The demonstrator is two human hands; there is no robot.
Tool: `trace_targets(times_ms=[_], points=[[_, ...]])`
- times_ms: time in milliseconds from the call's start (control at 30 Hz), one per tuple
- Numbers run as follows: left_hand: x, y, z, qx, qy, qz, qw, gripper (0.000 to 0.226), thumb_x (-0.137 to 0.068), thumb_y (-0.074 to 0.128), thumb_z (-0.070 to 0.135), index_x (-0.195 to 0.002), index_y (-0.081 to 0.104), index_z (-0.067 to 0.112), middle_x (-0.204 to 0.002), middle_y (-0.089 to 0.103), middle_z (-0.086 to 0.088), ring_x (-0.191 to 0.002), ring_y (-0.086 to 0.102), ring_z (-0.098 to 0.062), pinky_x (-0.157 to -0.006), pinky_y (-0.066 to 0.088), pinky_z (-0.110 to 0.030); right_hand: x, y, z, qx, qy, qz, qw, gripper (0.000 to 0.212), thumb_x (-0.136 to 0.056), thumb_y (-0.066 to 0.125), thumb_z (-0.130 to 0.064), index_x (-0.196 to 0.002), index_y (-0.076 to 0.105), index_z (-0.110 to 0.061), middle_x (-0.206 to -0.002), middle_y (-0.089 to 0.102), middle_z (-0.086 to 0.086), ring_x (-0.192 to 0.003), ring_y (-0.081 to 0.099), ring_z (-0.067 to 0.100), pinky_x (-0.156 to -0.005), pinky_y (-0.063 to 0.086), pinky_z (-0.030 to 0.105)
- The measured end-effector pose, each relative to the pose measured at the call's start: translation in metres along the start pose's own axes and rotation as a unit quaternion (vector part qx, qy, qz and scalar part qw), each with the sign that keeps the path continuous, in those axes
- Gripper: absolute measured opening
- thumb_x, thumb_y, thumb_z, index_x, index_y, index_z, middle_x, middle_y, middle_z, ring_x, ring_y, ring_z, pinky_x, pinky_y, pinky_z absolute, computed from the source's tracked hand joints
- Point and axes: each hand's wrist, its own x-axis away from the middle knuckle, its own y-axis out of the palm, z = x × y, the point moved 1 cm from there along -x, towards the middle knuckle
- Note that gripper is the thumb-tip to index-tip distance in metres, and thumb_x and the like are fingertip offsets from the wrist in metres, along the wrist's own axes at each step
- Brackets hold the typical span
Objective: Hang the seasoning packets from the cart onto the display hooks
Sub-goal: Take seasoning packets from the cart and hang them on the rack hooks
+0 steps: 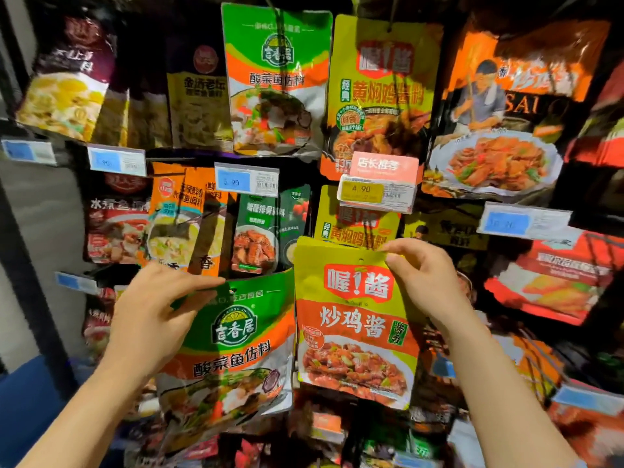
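Head view, looking at a dark store rack crowded with hanging seasoning packets. Take the yellow price tag (366, 191) near the middle as the landmark. Directly above it hangs a yellow packet (381, 92) showing a braised dish, with a pink sign (383, 164) overlapping its bottom edge. Up and to the left of the tag hangs a green and orange packet (275, 79) on a thin hook; a blue price tag (246, 180) sits just left of the yellow one. Far right of the tag is an orange packet (499, 109) picturing a cook and a plate of food. Left of the tag are smaller packets in orange, dark green and red. Below the tag, two packets are held up in front of the rack, covering what hangs behind them. The right hand (423, 278) pinches the top right corner of a yellow packet of chicken sauce (354, 319), directly below the tag, its punched hole visible near the top edge. The left hand (155, 315) grips the top left edge of a green packet of fish seasoning (236, 339), below and left of the tag, fingers curled over its top. The two packets touch side by side.
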Motion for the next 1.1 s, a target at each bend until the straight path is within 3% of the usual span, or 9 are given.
trace_targets(times_ms=[200, 300, 367, 467, 633, 767, 967, 1100], points=[[-0.03, 0.006, 0.009, 0.005, 0.009, 0.03, 0.999, 0.023, -0.074, 0.063, 0.018, -0.093, 0.076, 0.017, -0.075, 0.066, 0.005, -0.074, 0.044, -0.017, -0.068, 0.029, -0.01, -0.019, -0.026, -0.02, -0.053, -0.056, 0.026, 0.997, 0.03, -0.091, 0.058, -0.011, -0.078, 0.065, -0.036, -0.089, 0.067, -0.017, -0.085, 0.065, 0.002, -0.072, 0.052, 0.028], [-0.037, 0.004, 0.009, 0.004, 0.008, 0.035, 0.999, 0.017, -0.078, 0.072, 0.014, -0.094, 0.076, 0.02, -0.078, 0.069, 0.004, -0.078, 0.05, -0.024, -0.068, 0.031, -0.015, -0.024, -0.037, -0.029, -0.061, -0.074, 0.039, 0.995, 0.026, -0.091, 0.058, -0.01, -0.082, 0.066, -0.033, -0.092, 0.069, -0.012, -0.085, 0.066, 0.006, -0.073, 0.054, 0.031], [-0.039, 0.003, 0.01, 0.0, 0.001, 0.031, 1.0, 0.024, -0.074, 0.078, 0.004, -0.093, 0.076, 0.018, -0.077, 0.067, 0.005, -0.079, 0.047, -0.021, -0.067, 0.032, -0.019, -0.026, -0.041, -0.035, -0.06, -0.083, 0.044, 0.994, 0.027, -0.091, 0.058, -0.008, -0.082, 0.066, -0.033, -0.093, 0.069, -0.007, -0.087, 0.066, 0.013, -0.077, 0.054, 0.036], [-0.039, -0.002, 0.011, -0.002, 0.01, 0.027, 1.0, 0.027, -0.071, 0.078, 0.0, -0.093, 0.076, 0.017, -0.075, 0.064, 0.005, -0.079, 0.042, -0.016, -0.066, 0.03, -0.023, -0.028, -0.042, -0.044, -0.063, -0.082, 0.047, 0.994, 0.028, -0.09, 0.059, -0.008, -0.08, 0.065, -0.033, -0.09, 0.068, -0.009, -0.084, 0.066, 0.011, -0.074, 0.053, 0.033], [-0.032, -0.013, 0.011, 0.004, 0.012, 0.023, 1.0, 0.028, -0.071, 0.077, -0.004, -0.093, 0.076, 0.014, -0.075, 0.06, 0.009, -0.079, 0.039, -0.011, -0.072, 0.03, -0.008, -0.024, -0.039, -0.058, -0.081, -0.083, 0.054, 0.992, 0.029, -0.09, 0.058, -0.005, -0.077, 0.064, -0.031, -0.083, 0.066, -0.01, -0.072, 0.064, 0.003, -0.067, 0.052, 0.024], [-0.028, -0.019, 0.009, 0.0, 0.018, 0.022, 1.0, 0.03, -0.07, 0.076, -0.006, -0.093, 0.076, 0.014, -0.077, 0.059, 0.009, -0.08, 0.039, -0.011, -0.076, 0.029, -0.006, -0.017, -0.036, -0.066, -0.094, -0.089, 0.053, 0.99, 0.032, -0.091, 0.057, -0.003, -0.077, 0.063, -0.031, -0.084, 0.065, -0.009, -0.068, 0.064, -0.001, -0.06, 0.05, 0.015], [-0.022, -0.022, 0.008, 0.016, 0.025, 0.021, 0.999, 0.028, -0.073, 0.075, -0.005, -0.094, 0.075, 0.013, -0.078, 0.061, 0.006, -0.079, 0.04, -0.014, -0.067, 0.035, -0.021, -0.002, -0.033, -0.063, -0.091, -0.05, 0.047, 0.993, 0.028, -0.091, 0.057, -0.005, -0.081, 0.066, -0.029, -0.088, 0.068, -0.006, -0.077, 0.067, 0.007, -0.067, 0.054, 0.025], [-0.017, -0.013, 0.005, 0.031, 0.054, 0.005, 0.998, 0.021, -0.074, 0.065, 0.016, -0.092, 0.076, 0.016, -0.076, 0.061, 0.01, -0.078, 0.042, -0.015, -0.062, 0.033, -0.026, 0.021, -0.028, -0.043, -0.028, -0.027, 0.046, 0.998, 0.03, -0.09, 0.059, -0.008, -0.079, 0.065, -0.036, -0.089, 0.068, -0.009, -0.083, 0.065, 0.011, -0.075, 0.052, 0.033]])
